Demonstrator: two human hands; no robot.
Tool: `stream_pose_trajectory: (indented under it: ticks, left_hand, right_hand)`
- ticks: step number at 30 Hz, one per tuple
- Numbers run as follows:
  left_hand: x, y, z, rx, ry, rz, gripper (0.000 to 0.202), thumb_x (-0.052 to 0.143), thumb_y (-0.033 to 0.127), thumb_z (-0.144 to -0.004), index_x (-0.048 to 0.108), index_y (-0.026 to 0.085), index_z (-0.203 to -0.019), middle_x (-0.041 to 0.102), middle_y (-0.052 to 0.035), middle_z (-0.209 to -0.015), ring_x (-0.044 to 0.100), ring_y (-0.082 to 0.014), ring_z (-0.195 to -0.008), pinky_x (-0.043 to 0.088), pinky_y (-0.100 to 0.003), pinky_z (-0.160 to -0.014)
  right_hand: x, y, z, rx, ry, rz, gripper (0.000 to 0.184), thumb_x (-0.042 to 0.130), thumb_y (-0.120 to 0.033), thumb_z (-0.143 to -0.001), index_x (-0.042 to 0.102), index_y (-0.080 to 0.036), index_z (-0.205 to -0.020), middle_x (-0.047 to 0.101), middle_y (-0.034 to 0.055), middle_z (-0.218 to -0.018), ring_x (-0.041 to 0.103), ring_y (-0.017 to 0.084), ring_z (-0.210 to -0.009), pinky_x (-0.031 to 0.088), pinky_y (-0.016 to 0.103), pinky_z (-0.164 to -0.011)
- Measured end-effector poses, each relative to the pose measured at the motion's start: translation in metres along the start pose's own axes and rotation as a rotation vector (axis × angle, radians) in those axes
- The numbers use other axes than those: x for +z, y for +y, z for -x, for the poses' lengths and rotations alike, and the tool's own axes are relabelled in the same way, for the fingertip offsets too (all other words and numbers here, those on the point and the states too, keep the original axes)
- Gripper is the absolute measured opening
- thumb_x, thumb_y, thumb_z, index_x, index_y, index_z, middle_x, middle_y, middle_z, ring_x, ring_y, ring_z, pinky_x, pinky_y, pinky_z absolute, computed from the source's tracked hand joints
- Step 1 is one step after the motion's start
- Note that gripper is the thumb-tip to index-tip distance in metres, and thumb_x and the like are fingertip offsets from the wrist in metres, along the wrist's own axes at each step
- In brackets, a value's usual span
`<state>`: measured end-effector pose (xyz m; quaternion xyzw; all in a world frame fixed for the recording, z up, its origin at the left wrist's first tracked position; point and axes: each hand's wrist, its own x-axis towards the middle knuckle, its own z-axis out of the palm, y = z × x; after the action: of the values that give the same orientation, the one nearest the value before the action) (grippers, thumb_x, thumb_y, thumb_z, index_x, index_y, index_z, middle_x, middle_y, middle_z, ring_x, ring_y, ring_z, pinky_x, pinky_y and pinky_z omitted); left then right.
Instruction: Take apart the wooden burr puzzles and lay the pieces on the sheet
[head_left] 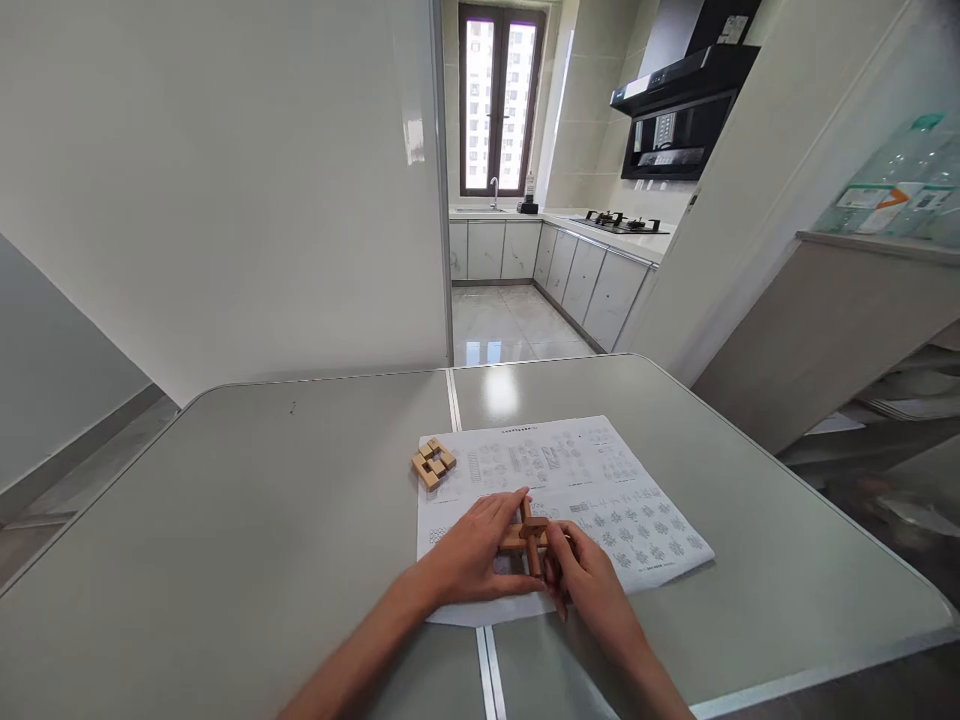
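Two bare arms reach up from the bottom. The left arm [367, 640] ends in a left hand [476, 548] with its thumb [514, 584] spread wide from its fingers [504, 503]. The right arm [651, 668] slants in, and the right hand [592, 578] curls close beside it.

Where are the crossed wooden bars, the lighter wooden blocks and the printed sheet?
Crossed wooden bars [534, 524]: head view, on the top bar.
Lighter wooden blocks [436, 466]: head view, near the cluster's middle.
Printed sheet [577, 470]: head view, on its upper, printed part.
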<state>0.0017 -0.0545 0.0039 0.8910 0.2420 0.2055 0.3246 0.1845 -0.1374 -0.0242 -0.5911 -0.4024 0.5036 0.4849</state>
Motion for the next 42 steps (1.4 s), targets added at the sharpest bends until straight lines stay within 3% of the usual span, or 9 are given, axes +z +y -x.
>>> stream_pose_trajectory:
  ticks: [9, 14, 17, 22, 26, 29, 32, 36, 42]
  left_hand:
    - [0.003, -0.001, -0.003, 0.013, 0.039, -0.067, 0.101, 0.083, 0.057, -0.077, 0.032, 0.028, -0.159, 0.055, -0.0151, -0.148, 0.048, -0.0364, -0.141, 0.045, -0.055, -0.113]
    - [0.002, -0.003, -0.003, 0.004, 0.047, -0.075, 0.104, 0.083, 0.063, -0.074, 0.033, 0.031, -0.159, 0.059, -0.0123, -0.144, 0.049, -0.0355, -0.138, 0.044, -0.053, -0.113]
    - [0.003, -0.006, -0.003, 0.009, 0.086, -0.122, 0.106, 0.085, 0.065, -0.070, 0.036, 0.033, -0.158, 0.063, -0.0104, -0.140, 0.052, -0.0348, -0.134, 0.043, -0.052, -0.112]
    - [0.006, -0.008, -0.003, 0.013, 0.122, -0.153, 0.106, 0.087, 0.065, -0.066, 0.041, 0.033, -0.156, 0.070, -0.0086, -0.128, 0.060, -0.0333, -0.120, 0.044, -0.052, -0.107]
    - [0.006, -0.008, -0.003, 0.032, 0.117, -0.189, 0.105, 0.085, 0.066, -0.069, 0.039, 0.032, -0.157, 0.069, -0.0086, -0.126, 0.061, -0.0318, -0.116, 0.046, -0.050, -0.104]
    - [0.007, -0.007, -0.003, 0.043, 0.098, -0.239, 0.095, 0.078, 0.065, -0.079, 0.037, 0.031, -0.158, 0.067, -0.0101, -0.124, 0.062, -0.0314, -0.112, 0.049, -0.050, -0.100]
    - [0.008, -0.008, -0.002, 0.054, 0.096, -0.267, 0.075, 0.066, 0.052, -0.094, 0.034, 0.031, -0.159, 0.066, -0.0101, -0.124, 0.062, -0.0293, -0.110, 0.052, -0.048, -0.097]
    - [0.006, -0.006, 0.000, 0.097, 0.117, -0.301, 0.053, 0.050, 0.033, -0.105, 0.037, 0.037, -0.157, 0.063, -0.0092, -0.128, 0.064, -0.0241, -0.105, 0.053, -0.045, -0.096]
    - [0.001, 0.002, 0.001, 0.115, 0.158, -0.195, 0.037, 0.051, 0.032, -0.106, 0.056, 0.039, -0.142, 0.062, -0.0065, -0.133, 0.065, -0.0203, -0.106, 0.055, -0.041, -0.099]
  right_hand:
    - [0.001, -0.001, 0.001, -0.073, 0.047, 0.082, 0.057, 0.047, -0.073, -0.095, 0.067, -0.022, -0.111, 0.056, -0.0037, -0.056, 0.048, 0.016, -0.039, 0.040, 0.027, -0.037]
    - [0.003, -0.005, 0.005, -0.153, 0.112, 0.196, 0.055, 0.049, -0.068, -0.097, 0.073, -0.022, -0.116, 0.074, 0.0054, -0.082, 0.066, 0.023, -0.071, 0.052, 0.031, -0.065]
    - [0.005, -0.007, 0.007, -0.191, 0.063, 0.194, 0.055, 0.048, -0.065, -0.099, 0.074, -0.021, -0.121, 0.076, 0.0075, -0.093, 0.068, 0.025, -0.082, 0.053, 0.032, -0.074]
    - [0.006, -0.007, 0.011, -0.195, -0.022, 0.171, 0.057, 0.052, -0.061, -0.099, 0.065, -0.021, -0.138, 0.075, 0.0060, -0.086, 0.067, 0.023, -0.074, 0.053, 0.031, -0.066]
    - [0.005, -0.004, 0.011, -0.194, -0.015, 0.179, 0.057, 0.059, -0.059, -0.096, 0.063, -0.022, -0.139, 0.076, 0.0076, -0.094, 0.069, 0.025, -0.083, 0.055, 0.033, -0.073]
    - [0.005, -0.002, 0.011, -0.178, 0.020, 0.190, 0.056, 0.057, -0.059, -0.096, 0.064, -0.022, -0.138, 0.071, 0.0037, -0.076, 0.068, 0.025, -0.074, 0.053, 0.033, -0.068]
    - [0.005, -0.001, 0.011, -0.176, 0.058, 0.176, 0.058, 0.057, -0.061, -0.095, 0.065, -0.022, -0.136, 0.067, 0.0013, -0.068, 0.065, 0.024, -0.068, 0.052, 0.033, -0.064]
    - [0.006, -0.003, 0.012, -0.174, 0.090, 0.152, 0.060, 0.058, -0.063, -0.094, 0.063, -0.022, -0.139, 0.067, 0.0013, -0.070, 0.064, 0.023, -0.066, 0.051, 0.032, -0.062]
    - [0.008, -0.006, 0.013, -0.162, 0.108, 0.131, 0.059, 0.056, -0.063, -0.095, 0.061, -0.027, -0.141, 0.074, 0.0061, -0.084, 0.068, 0.028, -0.074, 0.053, 0.035, -0.061]
